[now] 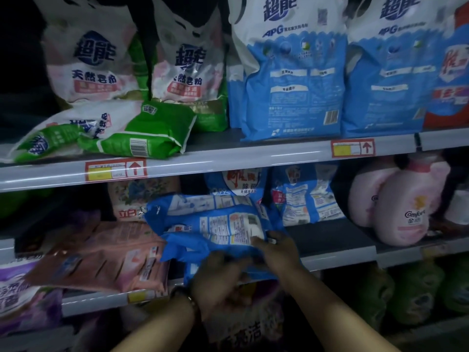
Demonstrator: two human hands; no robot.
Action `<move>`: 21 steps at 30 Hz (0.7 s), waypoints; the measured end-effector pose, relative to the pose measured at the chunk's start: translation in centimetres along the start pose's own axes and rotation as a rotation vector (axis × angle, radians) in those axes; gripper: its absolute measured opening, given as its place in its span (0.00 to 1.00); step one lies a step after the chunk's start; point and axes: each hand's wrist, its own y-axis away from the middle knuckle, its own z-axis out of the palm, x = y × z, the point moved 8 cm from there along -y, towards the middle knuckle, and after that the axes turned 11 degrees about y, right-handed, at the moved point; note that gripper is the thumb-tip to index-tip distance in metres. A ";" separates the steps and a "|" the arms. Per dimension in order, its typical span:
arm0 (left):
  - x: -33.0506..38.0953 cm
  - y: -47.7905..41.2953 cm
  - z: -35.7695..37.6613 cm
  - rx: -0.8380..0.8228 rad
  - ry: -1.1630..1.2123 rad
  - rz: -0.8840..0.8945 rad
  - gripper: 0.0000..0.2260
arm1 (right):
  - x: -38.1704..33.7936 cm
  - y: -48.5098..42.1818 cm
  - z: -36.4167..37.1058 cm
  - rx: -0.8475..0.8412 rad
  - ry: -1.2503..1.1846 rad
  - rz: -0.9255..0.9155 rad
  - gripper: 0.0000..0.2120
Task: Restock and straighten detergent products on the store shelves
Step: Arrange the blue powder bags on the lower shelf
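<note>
A stack of blue detergent bags [210,224] lies flat at the front of the middle shelf [337,255]. My left hand [218,278] grips the lower front edge of the bottom blue bag from below. My right hand [276,247] pinches the front edge of the bags beside it, thumb on top. Two more blue bags [304,196] stand upright behind the stack.
Pink flat bags [101,257] lie to the left on the same shelf. Pink softener bottles [401,212] stand at the right. The upper shelf [228,158] holds fallen green bags [142,133], white-pink bags [94,62] and tall blue bags [294,80].
</note>
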 end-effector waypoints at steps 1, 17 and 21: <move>1.3 0.2 0.6 0.001 -0.193 0.186 0.08 | -0.4 0.4 -0.5 -0.002 0.093 -0.026 0.16; 7.2 -13.6 9.4 -0.125 -1.180 0.732 0.13 | -0.7 -5.8 -11.4 0.235 0.562 -0.171 0.10; 5.0 -16.8 8.7 -0.151 -1.141 0.667 0.18 | -0.3 -10.4 -11.9 0.340 0.588 -0.173 0.14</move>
